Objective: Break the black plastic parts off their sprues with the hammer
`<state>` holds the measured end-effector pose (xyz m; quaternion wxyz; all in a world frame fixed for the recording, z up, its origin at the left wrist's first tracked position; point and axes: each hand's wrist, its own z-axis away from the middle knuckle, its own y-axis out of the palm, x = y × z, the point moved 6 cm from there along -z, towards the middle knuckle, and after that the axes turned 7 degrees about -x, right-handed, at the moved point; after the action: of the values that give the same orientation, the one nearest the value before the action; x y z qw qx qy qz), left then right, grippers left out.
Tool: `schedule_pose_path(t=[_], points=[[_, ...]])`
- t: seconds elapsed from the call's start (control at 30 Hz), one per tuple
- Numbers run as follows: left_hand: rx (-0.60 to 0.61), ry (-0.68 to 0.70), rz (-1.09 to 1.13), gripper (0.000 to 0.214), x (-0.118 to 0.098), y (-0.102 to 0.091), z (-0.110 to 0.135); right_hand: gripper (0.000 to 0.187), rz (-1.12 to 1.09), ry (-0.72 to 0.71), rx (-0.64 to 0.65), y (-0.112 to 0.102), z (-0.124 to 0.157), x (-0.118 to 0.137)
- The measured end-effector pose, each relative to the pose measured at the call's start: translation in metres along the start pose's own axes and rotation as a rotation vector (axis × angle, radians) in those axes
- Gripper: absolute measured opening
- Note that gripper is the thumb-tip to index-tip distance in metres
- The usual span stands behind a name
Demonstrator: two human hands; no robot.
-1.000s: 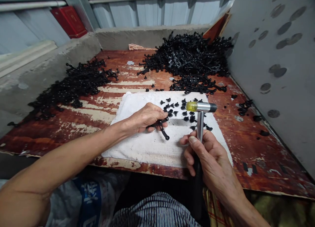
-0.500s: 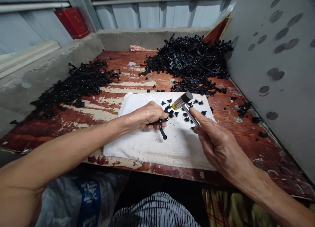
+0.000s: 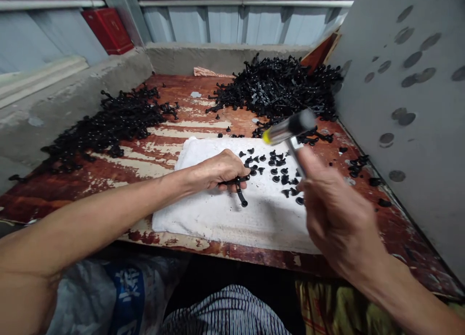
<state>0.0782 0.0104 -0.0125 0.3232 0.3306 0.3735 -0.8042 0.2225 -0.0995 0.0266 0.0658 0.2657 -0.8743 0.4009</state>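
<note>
My left hand (image 3: 218, 170) rests on a white cloth pad (image 3: 225, 218) and pinches a black plastic part (image 3: 240, 189) whose stem hangs toward me with a round end. My right hand (image 3: 334, 214) grips a small hammer (image 3: 288, 128) with a metal head and a yellow face. The hammer is raised and blurred above the pad, its yellow face pointing left. Several small black caps (image 3: 276, 167) lie scattered on the pad between my hands.
A worn red-brown board (image 3: 145, 155) holds the pad. A large heap of black parts (image 3: 279, 90) sits at the back right, another heap (image 3: 109, 124) at the left. A grey spotted panel (image 3: 407, 107) stands at the right, concrete ledges behind and left.
My right hand swung the hammer down toward the caps, then lifted it up and to the right, where it is blurred. My left hand stayed on the black part.
</note>
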Motion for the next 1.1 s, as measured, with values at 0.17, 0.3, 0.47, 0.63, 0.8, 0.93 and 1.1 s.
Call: schedule_pose_path(t=[0.17,0.3,0.47,0.63,0.8,0.93,1.1], points=[[0.007,0.025,-0.003,0.028,0.002,-0.001,-0.002,0.056,-0.008,-0.015,0.088,0.006,-0.002,-0.001],[0.022,0.010,0.005,0.026,0.005,0.000,-0.004,0.058,0.014,-0.012,0.044,0.006,-0.001,-0.004],[0.003,0.006,-0.018,0.025,0.004,0.000,-0.003,0.056,0.035,-0.030,0.132,0.010,-0.002,-0.008],[0.025,0.012,0.024,0.027,0.006,0.001,-0.005,0.059,-0.060,-0.009,-0.040,-0.011,-0.010,0.011],[0.011,0.012,0.033,0.025,0.006,0.002,-0.006,0.059,-0.017,-0.014,0.087,0.005,0.000,0.001],[0.010,0.013,0.014,0.024,0.006,0.002,-0.004,0.055,-0.026,0.012,0.147,0.007,0.000,-0.005],[0.020,0.001,0.026,0.020,0.006,0.003,-0.004,0.056,0.002,0.012,-0.084,-0.012,-0.005,0.007]])
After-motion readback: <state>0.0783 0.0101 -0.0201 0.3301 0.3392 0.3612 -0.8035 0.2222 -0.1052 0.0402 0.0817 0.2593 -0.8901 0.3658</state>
